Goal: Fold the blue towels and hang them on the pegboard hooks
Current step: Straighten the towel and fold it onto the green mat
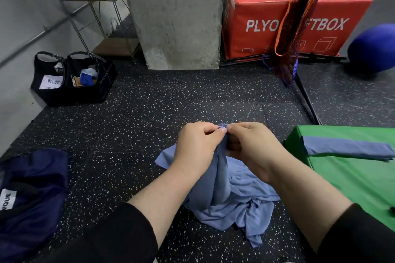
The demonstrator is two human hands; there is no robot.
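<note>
Finding corners: my left hand (197, 141) and right hand (250, 142) pinch one crumpled blue towel (226, 194) edge; next, spread it flat.

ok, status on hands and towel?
Both hands, left hand and right hand, pinching crumpled blue towel at its top edge. Folded towel on green box. No obstruction seen.

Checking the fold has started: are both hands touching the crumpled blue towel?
Touching. The head view shows the left hand and right hand pinching the crumpled blue towel at its top edge.
</note>
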